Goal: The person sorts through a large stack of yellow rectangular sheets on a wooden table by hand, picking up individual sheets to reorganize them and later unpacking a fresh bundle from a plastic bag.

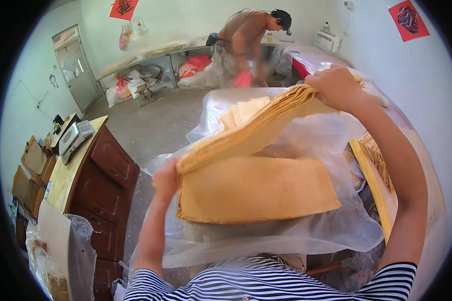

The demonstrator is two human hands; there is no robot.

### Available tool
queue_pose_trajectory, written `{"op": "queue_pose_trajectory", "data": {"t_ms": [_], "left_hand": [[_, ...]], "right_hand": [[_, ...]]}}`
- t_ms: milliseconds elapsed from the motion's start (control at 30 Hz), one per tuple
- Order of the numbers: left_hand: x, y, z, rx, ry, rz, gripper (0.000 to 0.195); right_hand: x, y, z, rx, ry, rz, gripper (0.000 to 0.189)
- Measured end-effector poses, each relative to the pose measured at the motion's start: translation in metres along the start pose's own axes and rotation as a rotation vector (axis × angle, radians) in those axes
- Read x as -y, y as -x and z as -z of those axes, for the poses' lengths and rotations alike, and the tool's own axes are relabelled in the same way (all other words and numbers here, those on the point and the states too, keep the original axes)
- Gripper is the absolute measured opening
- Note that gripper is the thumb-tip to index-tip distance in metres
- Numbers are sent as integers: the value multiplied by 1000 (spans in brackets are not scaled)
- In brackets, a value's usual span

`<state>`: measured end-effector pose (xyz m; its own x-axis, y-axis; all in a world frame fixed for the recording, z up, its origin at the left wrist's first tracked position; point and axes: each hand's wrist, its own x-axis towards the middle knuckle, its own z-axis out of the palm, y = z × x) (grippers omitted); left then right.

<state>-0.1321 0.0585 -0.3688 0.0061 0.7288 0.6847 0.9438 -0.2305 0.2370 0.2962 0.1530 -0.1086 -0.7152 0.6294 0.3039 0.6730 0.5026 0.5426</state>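
A thick sheaf of thin tan-yellow sheets (248, 131), which look like bean curd skin, is stretched aslant between my two hands. My left hand (166, 180), a little blurred, grips its lower left end. At the upper right, my right hand (337, 87) holds the other end higher. Beneath the sheaf lies a neat rectangular stack of similar sheets (258, 192). Clear plastic sheeting (286, 240) spreads under the stack. Behind the raised sheaf, some smaller pale sheets (245, 111) lie on the plastic, partly hidden.
A yellow-edged board (371, 188) bearing thin strips (376, 160) is at my right. To the left stands a brown wooden cabinet (105, 180) with a scale (73, 141) on top. Across the room, another person (245, 35) bends down near a long wall table (154, 52).
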Motion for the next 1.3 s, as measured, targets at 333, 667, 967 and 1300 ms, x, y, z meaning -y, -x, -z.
{"op": "queue_pose_trajectory", "data": {"t_ms": [333,667,967,1300], "left_hand": [[14,-180,148,471,-277,-217,35],[13,-200,140,1062,217,-81,44],[-4,-275,136,525,4,-332,40],[28,-383,50,103,-240,-357,36]], "right_hand": [[-28,2,18,153,-233,-193,31],[-23,8,26,583,-689,-361,31],[-89,-14,41,167,-496,-411,42],[-157,-109,-56,-224,-163,-385,34]]}}
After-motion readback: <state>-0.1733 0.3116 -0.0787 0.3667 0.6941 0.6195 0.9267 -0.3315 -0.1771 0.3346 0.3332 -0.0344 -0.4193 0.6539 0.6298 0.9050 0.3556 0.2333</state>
